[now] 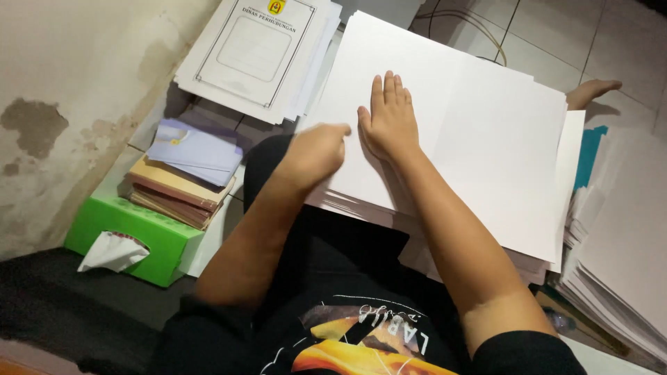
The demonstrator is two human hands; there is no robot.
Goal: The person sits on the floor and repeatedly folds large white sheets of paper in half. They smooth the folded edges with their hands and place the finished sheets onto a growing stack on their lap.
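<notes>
A large stack of blank white paper (486,146) rests across the seated person's lap above the tiled floor (556,42). More paper piles (618,271) lie at the right, printed sheets (257,52) at the upper left, a green tissue box (132,236) by the wall. The right hand (390,118) lies flat and released on the top sheet. The left hand (316,153), blurred, is loosely clenched at the stack's left edge; whether it pinches a sheet, I cannot tell.

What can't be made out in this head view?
- Left hand: blurred; its grip on the paper stack is unclear.
- Sheets under the top one: covered by it.
- Right-hand pile: cut off by the frame edge.
- Tissue box: its far side is hidden under the booklets.
- Right hand lies flat; anything beneath it is hidden.
</notes>
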